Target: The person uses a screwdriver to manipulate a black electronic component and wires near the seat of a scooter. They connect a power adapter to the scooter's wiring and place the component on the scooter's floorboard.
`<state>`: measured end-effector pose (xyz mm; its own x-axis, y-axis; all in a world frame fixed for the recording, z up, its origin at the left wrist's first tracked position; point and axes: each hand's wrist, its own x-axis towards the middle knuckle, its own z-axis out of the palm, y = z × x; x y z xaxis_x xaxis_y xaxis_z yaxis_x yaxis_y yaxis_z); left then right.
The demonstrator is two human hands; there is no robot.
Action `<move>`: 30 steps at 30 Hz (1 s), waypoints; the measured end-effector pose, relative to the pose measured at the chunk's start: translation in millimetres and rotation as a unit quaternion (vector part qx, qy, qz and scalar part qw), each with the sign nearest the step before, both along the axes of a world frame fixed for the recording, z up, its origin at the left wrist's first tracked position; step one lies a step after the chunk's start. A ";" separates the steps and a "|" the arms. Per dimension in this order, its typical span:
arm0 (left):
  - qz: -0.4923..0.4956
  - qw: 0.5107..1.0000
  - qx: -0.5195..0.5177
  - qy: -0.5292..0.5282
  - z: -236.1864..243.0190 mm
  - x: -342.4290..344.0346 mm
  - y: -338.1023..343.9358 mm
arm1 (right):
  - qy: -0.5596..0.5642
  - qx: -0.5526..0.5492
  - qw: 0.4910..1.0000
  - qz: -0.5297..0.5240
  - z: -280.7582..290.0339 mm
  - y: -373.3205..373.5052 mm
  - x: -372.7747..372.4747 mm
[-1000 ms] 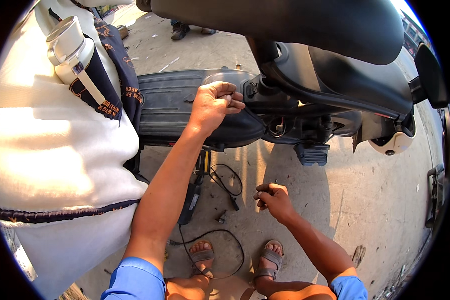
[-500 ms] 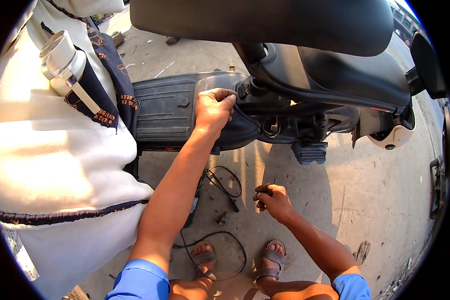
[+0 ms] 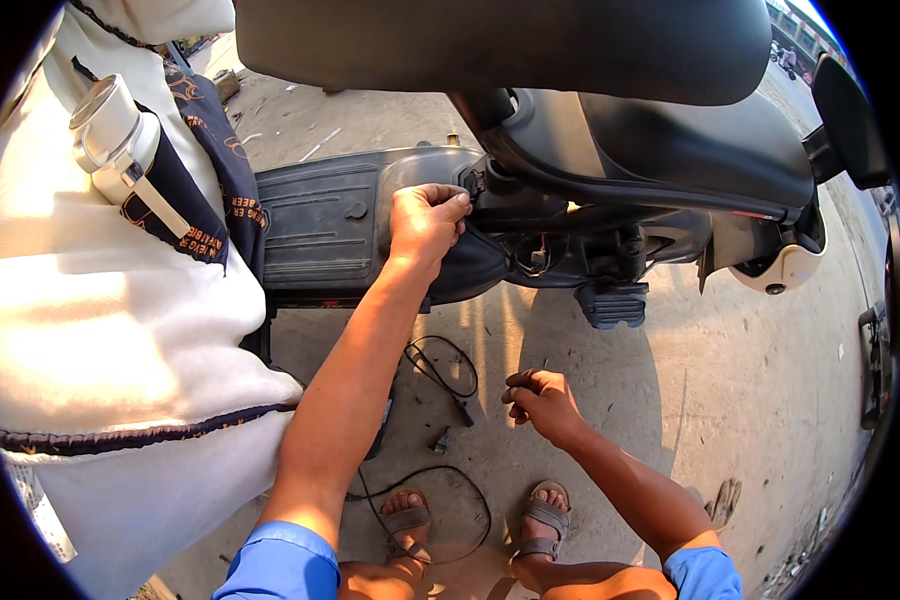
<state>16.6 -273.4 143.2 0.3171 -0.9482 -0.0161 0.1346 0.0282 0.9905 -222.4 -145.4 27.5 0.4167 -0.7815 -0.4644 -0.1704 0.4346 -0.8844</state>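
The black electric scooter [image 3: 448,280] stands crosswise before me, its ribbed footboard [image 3: 320,230] at the left. My left hand [image 3: 428,225] is closed in a pinch over the body panel, beside a small dark fitting [image 3: 476,182] at the base of the seat. Whatever its fingertips may hold is hidden. My right hand [image 3: 545,405] is in the air above the ground, fingers curled and thumb drawn in; I cannot make out anything in it. Between the seat and the pedal [image 3: 612,306], some thin wires [image 3: 537,257] show in an opening.
A black cable [image 3: 440,368] with a plug lies on the ground below the scooter, and another loop [image 3: 485,500] curls near my sandalled feet. At the left hangs a white padded cover [image 3: 120,330] with a white bottle [image 3: 115,135] in its pocket. A glove [image 3: 725,502] lies at the right.
The view has shifted slightly, so the scooter sits a little further left in it. Both hands keep nearly the same pose and place.
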 end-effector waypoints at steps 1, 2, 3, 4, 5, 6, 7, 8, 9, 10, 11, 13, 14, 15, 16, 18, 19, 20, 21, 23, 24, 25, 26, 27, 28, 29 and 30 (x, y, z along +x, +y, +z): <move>-0.001 1.000 -0.003 -0.004 0.3 -1.1 -0.1 | 0.001 0.000 1.000 0.001 -0.8 -0.3 -0.7; -0.003 1.000 -0.007 -0.009 0.6 -2.1 -0.4 | 0.001 0.000 1.000 0.002 -2.0 -0.8 -1.5; 0.000 1.000 -0.007 -0.015 0.0 -2.1 -1.0 | 0.001 0.001 1.000 0.003 -2.3 -1.0 -1.6; 0.002 1.000 -0.007 -0.021 -0.6 -1.9 -1.8 | 0.004 -0.002 1.000 0.007 -1.1 -1.1 -1.6; 0.005 1.000 -0.007 -0.028 -1.2 -1.7 -2.3 | 0.006 -0.005 1.000 0.010 1.5 -1.4 -1.5; 0.006 1.000 -0.006 -0.026 -1.0 -2.0 -2.2 | 0.009 -0.008 1.000 0.013 3.1 -1.6 -1.7; 0.007 1.000 -0.006 -0.025 -0.8 -2.2 -1.9 | 0.009 -0.007 1.000 0.013 2.7 -1.7 -1.9; 0.008 1.000 -0.005 -0.023 -0.5 -2.4 -1.7 | 0.010 -0.007 1.000 0.013 2.0 -1.8 -2.2; 0.009 1.000 -0.003 -0.027 -0.3 -2.5 -1.7 | 0.011 -0.006 1.000 0.013 1.4 -1.8 -2.4; 0.010 0.999 -0.001 -0.032 -0.1 -2.7 -1.8 | 0.015 -0.007 1.000 0.013 1.5 -1.9 -2.7; 0.012 0.999 0.001 -0.036 0.0 -3.0 -1.9 | 0.019 -0.007 1.000 0.013 1.8 -2.0 -3.0; 0.013 0.999 0.005 -0.046 0.0 -3.7 -2.3 | 0.021 -0.007 1.000 0.014 1.9 -2.2 -3.6; 0.014 0.999 0.008 -0.050 0.0 -4.2 -2.5 | 0.019 -0.006 1.000 0.013 1.3 -2.1 -3.9; 0.017 0.998 -0.002 -0.065 -1.6 -3.6 -3.9 | 0.018 -0.005 1.000 0.014 1.2 -2.1 -3.8; 0.019 0.997 -0.012 -0.080 -4.9 -2.4 -6.7 | 0.019 -0.006 1.000 0.014 1.6 -2.0 -3.6; 0.026 0.993 -0.026 -0.108 -9.4 -1.6 -9.4 | 0.021 -0.007 1.000 0.015 2.6 -1.7 -3.3; 0.031 0.992 -0.030 -0.121 -11.3 -1.5 -10.2 | 0.022 -0.006 1.000 0.016 2.5 -1.9 -3.5; 0.035 0.990 -0.035 -0.135 -13.1 -1.1 -11.0 | 0.022 -0.006 1.000 0.016 2.1 -2.1 -3.7; 0.044 0.987 -0.030 -0.149 -13.6 -1.2 -11.1 | 0.023 -0.006 1.000 0.017 1.7 -2.1 -4.0; 0.062 0.982 -0.019 -0.176 -14.5 -0.7 -11.1 | 0.024 -0.004 1.000 0.017 3.7 -1.8 -4.1; 0.064 0.981 -0.017 -0.185 -14.0 -1.2 -10.8 | 0.024 -0.004 1.000 0.016 4.7 -1.8 -4.2; 0.066 0.979 -0.014 -0.193 -13.6 -1.7 -10.6 | 0.026 -0.004 1.000 0.016 4.8 -1.8 -4.2; 0.068 0.977 -0.011 -0.202 -13.3 -2.2 -10.3 | 0.028 -0.005 0.999 0.016 4.8 -1.9 -4.2; 0.068 0.978 -0.017 -0.195 -14.1 -1.7 -10.0 | 0.029 -0.006 0.999 0.017 4.9 -1.7 -3.9; 0.067 0.980 -0.024 -0.188 -14.9 -1.3 -9.8 | 0.028 -0.004 0.999 0.016 4.6 -1.7 -3.8; 0.066 0.981 -0.030 -0.181 -15.7 -0.6 -9.6 | 0.026 -0.002 1.000 0.016 3.9 -1.8 -3.6; 0.072 0.981 -0.030 -0.175 -16.3 0.1 -9.7 | 0.024 0.000 1.000 0.016 3.5 -1.8 -3.4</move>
<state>16.7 -283.1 126.9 0.4240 -0.8892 0.1718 -0.2235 0.0811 0.9713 -225.8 -147.1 31.0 0.4190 -0.7684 -0.4837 -0.2257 0.4279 -0.8752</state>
